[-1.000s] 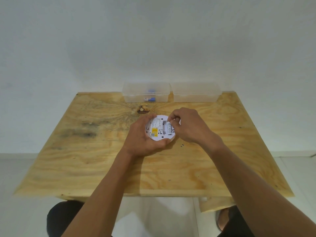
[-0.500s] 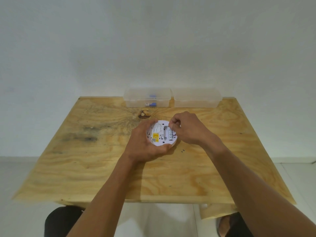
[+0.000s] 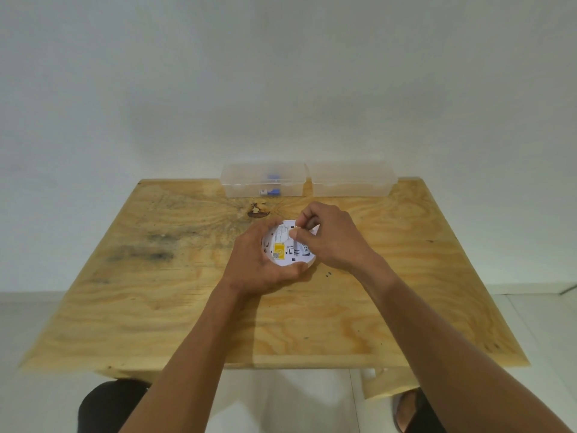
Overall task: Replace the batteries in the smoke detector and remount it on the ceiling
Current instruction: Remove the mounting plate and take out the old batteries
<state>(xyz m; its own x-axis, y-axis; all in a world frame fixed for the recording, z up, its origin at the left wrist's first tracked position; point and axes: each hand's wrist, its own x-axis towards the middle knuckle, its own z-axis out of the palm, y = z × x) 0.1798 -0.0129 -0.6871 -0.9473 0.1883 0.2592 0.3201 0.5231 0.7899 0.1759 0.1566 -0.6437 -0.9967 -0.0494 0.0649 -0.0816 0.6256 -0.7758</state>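
Note:
A round white smoke detector (image 3: 282, 251) lies back side up above the plywood table (image 3: 187, 295), showing a yellow label and printed marks. My left hand (image 3: 256, 264) cups it from the left and below. My right hand (image 3: 327, 237) reaches in from the right, thumb and fingertips pinched over the battery bay at the detector's upper right. A battery (image 3: 296, 249) shows in the bay under my fingers; whether I grip it I cannot tell.
Two clear plastic boxes stand at the table's far edge against the wall: the left box (image 3: 263, 180) holds small blue items, the right box (image 3: 352, 179) looks empty. A dark knot (image 3: 258, 210) marks the wood behind the detector.
My right fingers have shifted from the detector's right rim up toward the top of the battery bay. The view has tilted a little; my left hand keeps its hold.

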